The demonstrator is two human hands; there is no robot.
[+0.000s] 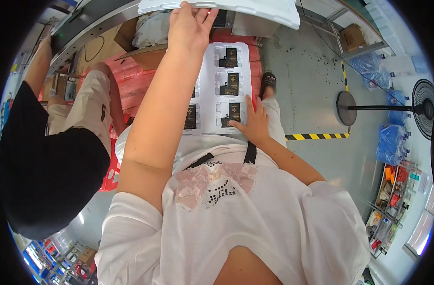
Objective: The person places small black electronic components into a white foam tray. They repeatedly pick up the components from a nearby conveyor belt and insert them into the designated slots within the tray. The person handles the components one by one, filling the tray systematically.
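At the top of the view, my left hand [191, 29] reaches far forward, its fingers closed on the near edge of a white plastic tray [255, 6]. A second white moulded tray [208, 97] lies in front of my body. Flat black batteries [232, 84] with orange markings sit in its pockets, several of them showing; my left forearm hides part of the left column. My right hand [256, 121] rests with fingers spread at that tray's right edge, the thumb beside the nearest right-hand battery [234, 114].
A co-worker in a black top [51, 175] sits close on my left. Red wrapped material [145, 71] lies beyond, with an open cardboard box [148, 58]. On the right stand a fan [423, 108], blue water bottles [392, 145] and a loaded shelf [392, 204]. Striped tape [316, 136] marks the floor.
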